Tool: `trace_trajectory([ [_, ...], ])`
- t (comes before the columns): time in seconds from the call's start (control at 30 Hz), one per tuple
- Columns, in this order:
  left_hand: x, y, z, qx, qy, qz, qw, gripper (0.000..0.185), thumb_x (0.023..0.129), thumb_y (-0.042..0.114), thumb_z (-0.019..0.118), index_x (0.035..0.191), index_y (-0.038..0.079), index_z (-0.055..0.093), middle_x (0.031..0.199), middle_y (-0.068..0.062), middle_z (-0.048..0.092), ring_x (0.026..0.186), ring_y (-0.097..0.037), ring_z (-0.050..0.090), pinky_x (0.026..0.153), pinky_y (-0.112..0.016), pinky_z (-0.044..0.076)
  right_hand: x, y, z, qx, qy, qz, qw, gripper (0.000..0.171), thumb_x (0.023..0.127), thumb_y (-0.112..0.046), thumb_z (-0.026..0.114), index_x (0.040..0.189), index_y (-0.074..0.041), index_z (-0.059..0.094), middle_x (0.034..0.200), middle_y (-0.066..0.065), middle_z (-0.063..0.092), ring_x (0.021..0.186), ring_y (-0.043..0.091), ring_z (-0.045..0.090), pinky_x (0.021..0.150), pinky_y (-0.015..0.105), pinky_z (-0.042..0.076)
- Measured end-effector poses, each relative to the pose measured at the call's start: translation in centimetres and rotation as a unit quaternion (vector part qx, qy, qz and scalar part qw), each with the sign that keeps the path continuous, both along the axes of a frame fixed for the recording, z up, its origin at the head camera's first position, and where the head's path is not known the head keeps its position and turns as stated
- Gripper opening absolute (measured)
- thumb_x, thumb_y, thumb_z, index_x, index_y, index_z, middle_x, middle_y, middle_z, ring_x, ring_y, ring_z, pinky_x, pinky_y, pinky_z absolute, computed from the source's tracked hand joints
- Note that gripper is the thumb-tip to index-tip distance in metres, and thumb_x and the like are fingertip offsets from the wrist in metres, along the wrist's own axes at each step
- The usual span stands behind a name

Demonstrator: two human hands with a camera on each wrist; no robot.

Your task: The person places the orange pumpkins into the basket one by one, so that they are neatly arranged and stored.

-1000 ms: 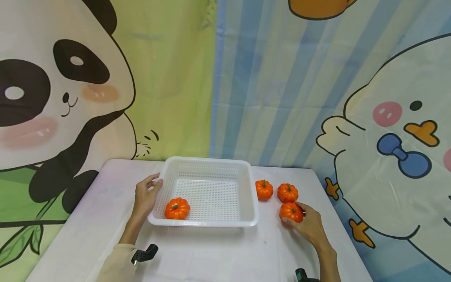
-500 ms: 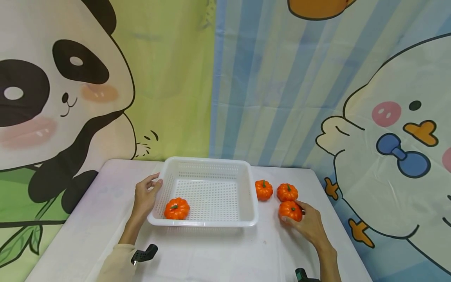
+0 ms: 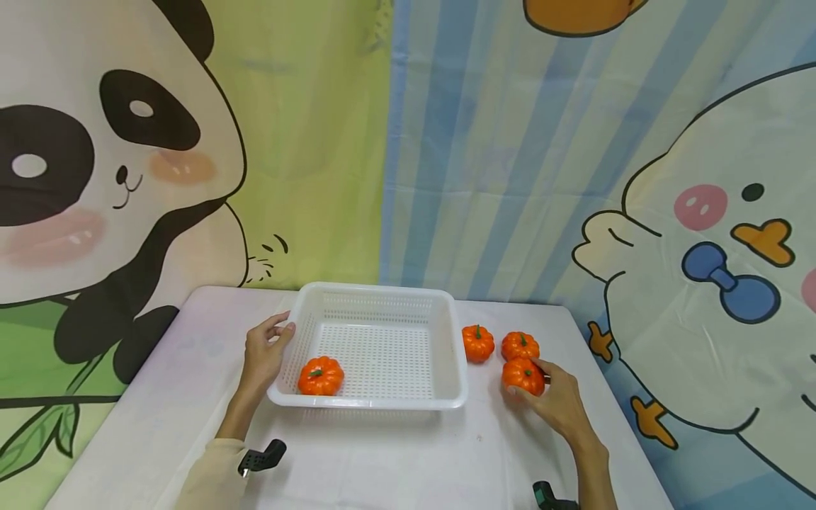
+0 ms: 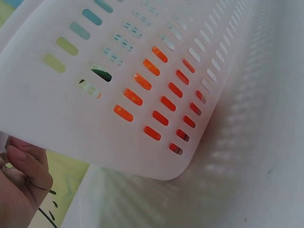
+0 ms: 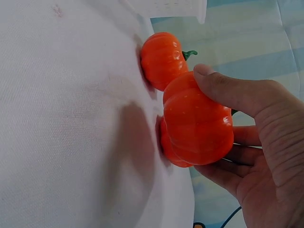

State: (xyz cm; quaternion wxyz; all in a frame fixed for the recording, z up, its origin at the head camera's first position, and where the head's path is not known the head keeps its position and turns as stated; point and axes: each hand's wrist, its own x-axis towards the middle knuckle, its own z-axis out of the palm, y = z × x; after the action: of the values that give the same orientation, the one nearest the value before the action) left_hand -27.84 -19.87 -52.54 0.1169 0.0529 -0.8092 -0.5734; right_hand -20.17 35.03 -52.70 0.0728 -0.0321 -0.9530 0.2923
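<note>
My right hand [image 3: 559,402] holds a small orange toy pumpkin [image 3: 523,376] between thumb and fingers. In the right wrist view this held pumpkin [image 5: 197,121] is raised off the tabletop, its shadow falling apart from it. Two more pumpkins sit just beyond: one pumpkin [image 3: 520,345] directly behind, another pumpkin [image 3: 477,343] beside the basket. At the left, my left hand [image 3: 263,354] grips the rim of a white perforated plastic basket [image 3: 366,404]. Inside that basket, in its near left corner, lies a pumpkin [image 3: 321,376] with a green stem; its orange shows through the slots in the left wrist view.
A white cloth covers the table [image 3: 395,460], whose far edge meets a cartoon-printed curtain [image 3: 459,156]. The basket takes up the middle back of the table. Black wrist-camera mounts show below both hands.
My right hand has lifted the pumpkin slightly from the table and shifted it a little to the left and away from me. The left hand and basket have stayed still.
</note>
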Motion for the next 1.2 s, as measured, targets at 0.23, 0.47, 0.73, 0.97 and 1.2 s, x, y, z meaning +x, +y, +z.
trace_trajectory([
  [0.23,0.0,0.0,0.1,-0.005,-0.005,0.003,1.0,0.046,0.112,0.025,0.063,0.151,0.002,0.062,0.108,-0.026,0.07,0.069,-0.005,0.063,0.065,-0.017,0.055,-0.2,-0.3,0.0,0.004,0.012,-0.001,1.0,0.092,0.088,-0.046,0.09,0.152,0.01,0.054,0.144,0.034,0.065,0.127,0.047,0.064,0.108,0.064,0.055],
  [0.47,0.0,0.0,0.0,0.002,-0.001,0.004,1.0,0.045,0.112,0.024,0.063,0.151,0.002,0.062,0.108,-0.027,0.071,0.069,-0.005,0.063,0.066,-0.016,0.055,-0.3,-0.4,0.6,0.005,0.019,0.003,1.0,0.09,0.089,-0.044,0.09,0.152,0.01,0.055,0.144,0.033,0.064,0.127,0.047,0.064,0.109,0.065,0.055],
  [0.73,0.0,0.0,0.0,-0.003,-0.003,0.003,1.0,0.046,0.112,0.024,0.063,0.152,0.002,0.062,0.109,-0.027,0.071,0.07,-0.005,0.063,0.066,-0.016,0.055,-0.3,-1.1,1.7,0.007,0.031,0.011,0.999,0.09,0.088,-0.045,0.091,0.15,0.01,0.056,0.144,0.033,0.065,0.128,0.047,0.064,0.109,0.067,0.054],
  [0.97,0.0,0.0,0.2,-0.013,-0.004,0.007,0.9999,0.045,0.112,0.024,0.062,0.151,0.001,0.062,0.11,-0.028,0.072,0.071,-0.005,0.063,0.066,-0.016,0.054,-0.5,-1.6,3.0,0.008,0.05,0.026,0.998,0.091,0.087,-0.045,0.092,0.151,0.01,0.057,0.146,0.033,0.065,0.127,0.048,0.065,0.105,0.065,0.057],
  [1.2,0.0,0.0,0.1,-0.013,-0.004,0.008,0.9999,0.045,0.111,0.024,0.063,0.151,0.002,0.063,0.108,-0.027,0.072,0.07,-0.005,0.063,0.066,-0.017,0.053,-0.8,-2.1,3.8,0.013,0.054,0.029,0.998,0.091,0.086,-0.044,0.093,0.151,0.009,0.058,0.142,0.031,0.068,0.118,0.042,0.067,0.1,0.062,0.059],
])
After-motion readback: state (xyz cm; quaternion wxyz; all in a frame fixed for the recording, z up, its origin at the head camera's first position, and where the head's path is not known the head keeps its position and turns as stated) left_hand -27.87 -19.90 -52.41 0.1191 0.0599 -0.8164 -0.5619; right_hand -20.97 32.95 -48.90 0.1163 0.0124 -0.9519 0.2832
